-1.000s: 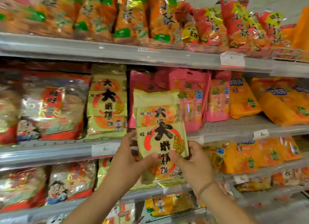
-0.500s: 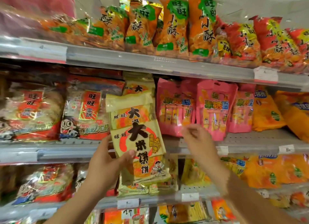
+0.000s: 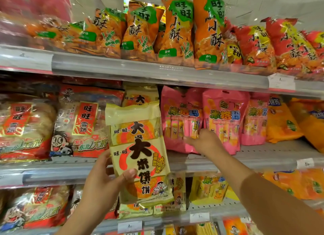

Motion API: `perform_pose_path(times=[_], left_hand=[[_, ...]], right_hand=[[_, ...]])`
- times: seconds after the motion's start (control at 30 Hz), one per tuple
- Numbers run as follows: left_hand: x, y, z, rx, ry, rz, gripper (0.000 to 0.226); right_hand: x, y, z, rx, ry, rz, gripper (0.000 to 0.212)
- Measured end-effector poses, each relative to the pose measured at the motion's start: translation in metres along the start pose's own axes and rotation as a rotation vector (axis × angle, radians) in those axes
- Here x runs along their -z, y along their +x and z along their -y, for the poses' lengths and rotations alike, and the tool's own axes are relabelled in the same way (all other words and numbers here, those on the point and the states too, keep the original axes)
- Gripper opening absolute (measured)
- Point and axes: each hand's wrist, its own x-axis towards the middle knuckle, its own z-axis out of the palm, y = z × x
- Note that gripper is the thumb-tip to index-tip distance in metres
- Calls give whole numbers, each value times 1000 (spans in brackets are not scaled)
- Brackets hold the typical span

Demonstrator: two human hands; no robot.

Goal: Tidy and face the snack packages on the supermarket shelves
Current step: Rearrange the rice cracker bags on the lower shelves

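My left hand (image 3: 105,180) grips a tall yellow rice-cracker package (image 3: 138,152) by its lower left edge, thumb across the front. It is upright in front of the middle shelf (image 3: 254,160). A second yellow package (image 3: 140,94) of the same kind stands behind it on that shelf. My right hand (image 3: 204,141) reaches to the pink snack pouches (image 3: 182,119) right of the yellow ones; its fingers are at a pouch's lower front, blurred, so I cannot tell whether they grip it.
Orange and green snack bags (image 3: 177,31) and red bags (image 3: 254,45) fill the top shelf (image 3: 157,71). Red-and-clear rice cracker bags (image 3: 82,126) stand at the left, orange bags (image 3: 280,122) at the right. More yellow packs (image 3: 208,187) sit on the lower shelf.
My right hand let go of the yellow package and moved up right to the pink pouches. My left hand alone raised the yellow package toward the middle shelf.
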Motion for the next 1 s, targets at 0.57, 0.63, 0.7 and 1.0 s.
perform_pose_path(times=[0.57,0.63,0.7,1.0], left_hand=[[3,-4,15,-6,24,-41,64],[6,-6,17,-23,52,-73,64],[12,-8,18,-37,68,-111,64],[31,-17,18,-85,53,-178,57]], right_hand=[[12,-17,-38,240,366,-80,49],[13,-23,-40,228,399,-108,53],[15,-30,-40,231,396,-156,54],[24,-73,-44,184,605,-169,31]])
